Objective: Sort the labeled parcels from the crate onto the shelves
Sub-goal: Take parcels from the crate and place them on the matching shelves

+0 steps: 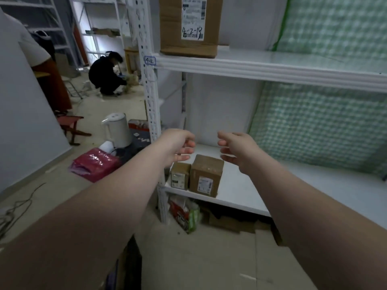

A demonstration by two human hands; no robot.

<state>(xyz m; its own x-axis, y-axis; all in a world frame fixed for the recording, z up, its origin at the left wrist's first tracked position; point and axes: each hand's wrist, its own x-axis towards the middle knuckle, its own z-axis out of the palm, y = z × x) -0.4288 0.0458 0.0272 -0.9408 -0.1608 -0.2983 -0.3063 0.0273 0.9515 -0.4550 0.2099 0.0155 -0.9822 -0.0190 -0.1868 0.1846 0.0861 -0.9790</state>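
Your left hand (180, 145) and right hand (236, 149) hover side by side, fingers loose and parted, holding nothing, just above the lower shelf (240, 185). Under them, two brown parcels sit close together at its left end, the small box (180, 177) and the bigger box (206, 176), labels facing you. I'd call this the gap between placements. The crate is out of view, so next you turn to it and read a label. Higher up, a large box (188, 24) stands by the 4-2 tag (150, 60).

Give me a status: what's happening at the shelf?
Left hand, right hand open, empty. Small parcel and larger parcel on lower shelf. Nothing blocking.
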